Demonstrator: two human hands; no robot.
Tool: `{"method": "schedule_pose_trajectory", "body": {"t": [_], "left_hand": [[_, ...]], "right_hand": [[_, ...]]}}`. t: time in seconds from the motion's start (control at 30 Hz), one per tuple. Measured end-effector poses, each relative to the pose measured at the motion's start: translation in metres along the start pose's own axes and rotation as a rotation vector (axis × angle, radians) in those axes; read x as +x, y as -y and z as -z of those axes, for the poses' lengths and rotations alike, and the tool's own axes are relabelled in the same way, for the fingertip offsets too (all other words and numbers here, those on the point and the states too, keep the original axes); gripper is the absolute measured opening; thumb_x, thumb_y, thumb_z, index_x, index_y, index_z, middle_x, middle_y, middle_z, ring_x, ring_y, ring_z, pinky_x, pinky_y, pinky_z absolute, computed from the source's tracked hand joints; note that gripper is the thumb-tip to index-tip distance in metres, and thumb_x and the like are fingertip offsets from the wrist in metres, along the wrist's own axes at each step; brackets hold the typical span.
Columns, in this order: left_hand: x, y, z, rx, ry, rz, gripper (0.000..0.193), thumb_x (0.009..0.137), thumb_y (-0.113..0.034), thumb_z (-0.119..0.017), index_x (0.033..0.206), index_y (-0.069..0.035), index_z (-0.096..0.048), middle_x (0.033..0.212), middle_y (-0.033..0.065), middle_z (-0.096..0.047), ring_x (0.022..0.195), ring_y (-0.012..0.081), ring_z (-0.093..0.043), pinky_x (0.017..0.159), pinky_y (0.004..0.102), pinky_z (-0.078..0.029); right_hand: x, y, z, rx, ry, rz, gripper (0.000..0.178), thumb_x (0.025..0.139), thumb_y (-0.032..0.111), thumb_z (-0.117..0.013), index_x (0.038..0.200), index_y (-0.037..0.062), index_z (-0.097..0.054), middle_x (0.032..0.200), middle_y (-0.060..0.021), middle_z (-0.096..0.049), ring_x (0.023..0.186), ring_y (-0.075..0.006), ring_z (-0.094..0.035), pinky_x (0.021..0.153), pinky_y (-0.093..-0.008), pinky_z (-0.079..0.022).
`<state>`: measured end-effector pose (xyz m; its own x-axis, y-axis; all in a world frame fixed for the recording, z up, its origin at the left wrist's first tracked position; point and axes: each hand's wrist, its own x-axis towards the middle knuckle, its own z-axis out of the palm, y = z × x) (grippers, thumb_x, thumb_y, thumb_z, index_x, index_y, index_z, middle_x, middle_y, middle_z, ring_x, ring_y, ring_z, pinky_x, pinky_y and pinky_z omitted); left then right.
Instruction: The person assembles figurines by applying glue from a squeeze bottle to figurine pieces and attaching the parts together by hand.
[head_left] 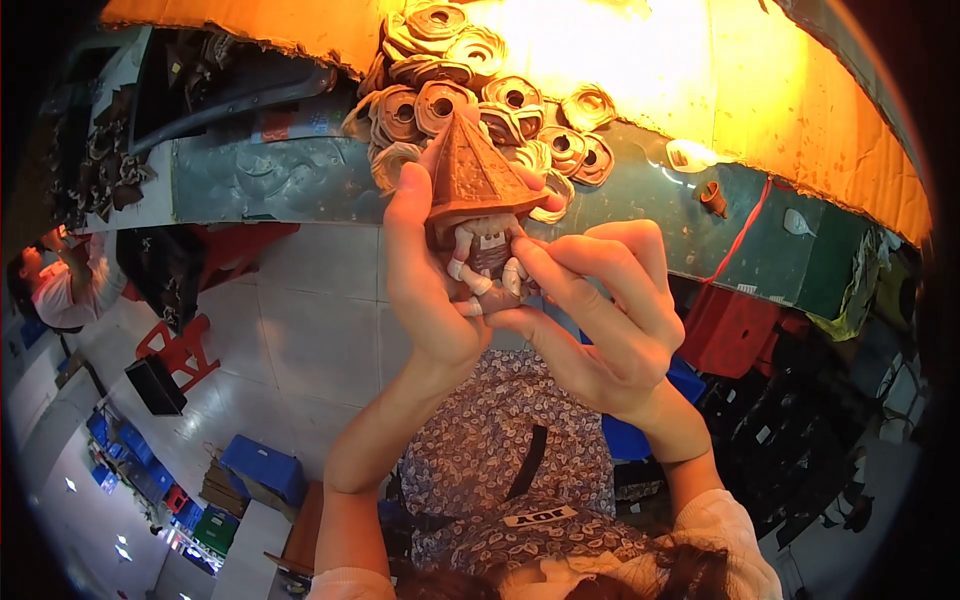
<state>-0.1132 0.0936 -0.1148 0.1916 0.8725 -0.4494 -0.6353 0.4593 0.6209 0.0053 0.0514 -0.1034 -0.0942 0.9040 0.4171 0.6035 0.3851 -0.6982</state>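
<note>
A small figurine [490, 262] with a pointed, roof-like brown top [480, 170] is held up in front of me, over the near edge of the green table. Its lower part is dark with pale pieces at the sides. My left hand [428, 270] wraps it from the left, thumb along the brown top and fingertips showing behind it on the right. From the right, my right hand [605, 300] pinches in, index fingertip against the figurine's upper right side and thumb at its lower edge. Whether something tiny sits between those fingertips cannot be made out.
Behind the figurine, several round, wavy-edged brown pieces [440, 103] with centre holes are piled on the green table [270, 185]. A small brown cup-like piece [713, 199] and a red cord [742, 240] lie to the right. Bright-lit cardboard [780, 80] stands behind. Another person [75, 280] sits far left.
</note>
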Motion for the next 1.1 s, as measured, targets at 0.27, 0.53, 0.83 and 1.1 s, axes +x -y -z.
{"method": "schedule_pose_trajectory", "body": {"t": [0.27, 0.53, 0.83, 1.1], "left_hand": [[-0.002, -0.001, 0.004, 0.01, 0.052, 0.015, 0.058, 0.093, -0.043, -0.023, 0.129, -0.002, -0.042, 0.091, 0.0133, -0.061, 0.085, 0.0248, -0.06, 0.071, 0.0303, -0.049], [-0.006, 0.004, 0.009, -0.009, 0.041, 0.0, 0.057, 0.093, -0.042, -0.025, 0.131, -0.003, -0.039, 0.093, 0.0141, -0.059, 0.086, 0.026, -0.059, 0.067, 0.0281, -0.051], [-0.011, 0.007, 0.005, -0.053, -0.007, 0.007, 0.054, 0.095, -0.042, -0.021, 0.129, -0.004, -0.041, 0.092, 0.0152, -0.061, 0.073, 0.021, -0.062, 0.06, 0.0288, -0.054], [-0.016, 0.01, 0.004, -0.107, -0.048, 0.033, 0.059, 0.095, -0.047, -0.021, 0.128, -0.004, -0.043, 0.092, 0.0154, -0.061, 0.072, 0.0231, -0.062, 0.06, 0.03, -0.054]], "right_hand": [[-0.004, -0.004, -0.003, 0.058, -0.031, 0.035, 0.049, 0.044, 0.009, -0.075, 0.088, -0.0094, -0.066, 0.086, -0.0112, -0.059, 0.072, -0.0248, -0.052, 0.061, -0.0309, -0.046], [-0.018, -0.006, -0.009, -0.006, -0.087, 0.065, 0.049, 0.051, 0.02, -0.079, 0.094, -0.0018, -0.07, 0.085, -0.0045, -0.06, 0.075, -0.0204, -0.049, 0.064, -0.0299, -0.042], [-0.02, -0.003, -0.006, 0.037, -0.096, 0.091, 0.051, 0.04, 0.007, -0.072, 0.088, -0.0097, -0.066, 0.084, -0.0078, -0.06, 0.072, -0.0218, -0.052, 0.062, -0.0281, -0.045], [-0.024, -0.002, -0.007, -0.008, -0.111, 0.139, 0.05, 0.039, 0.008, -0.069, 0.086, -0.0096, -0.066, 0.083, -0.0076, -0.059, 0.071, -0.0212, -0.052, 0.062, -0.0276, -0.044]]}}
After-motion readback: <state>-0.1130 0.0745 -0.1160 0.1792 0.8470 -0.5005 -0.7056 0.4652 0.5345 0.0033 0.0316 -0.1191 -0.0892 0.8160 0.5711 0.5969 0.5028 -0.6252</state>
